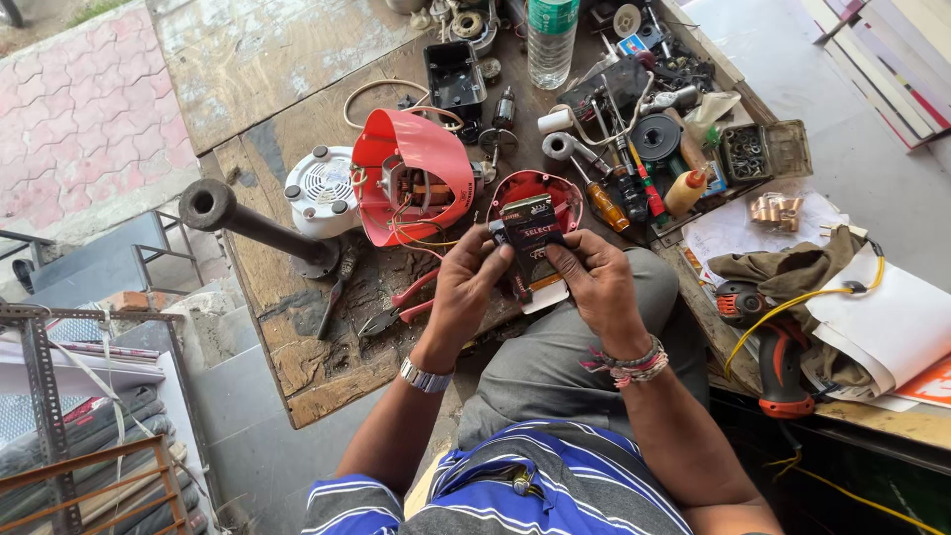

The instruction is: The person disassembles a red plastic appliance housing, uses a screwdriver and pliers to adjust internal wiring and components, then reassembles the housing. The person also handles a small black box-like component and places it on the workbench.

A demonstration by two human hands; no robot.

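Observation:
Both hands hold a small dark printed packet point(533, 235) upright above my lap. My left hand point(466, 282) pinches its left edge, and my right hand point(592, 277) grips its right side and lower part. A pale card piece point(547, 294) shows just beneath the packet. Right behind it on the worn wooden bench point(297, 357) lie an opened red appliance housing point(416, 178) with exposed wires and a round red cap point(535, 190). A white round base point(322, 190) rests to the left of the housing.
Red-handled pliers point(401, 307) lie near my left hand. A black pipe point(253, 223) juts from the bench. Screwdrivers point(619, 168), tape rolls, a glue bottle point(686, 190), a water bottle point(550, 40), a box of small parts point(758, 154) and a red drill point(773, 347) crowd the right.

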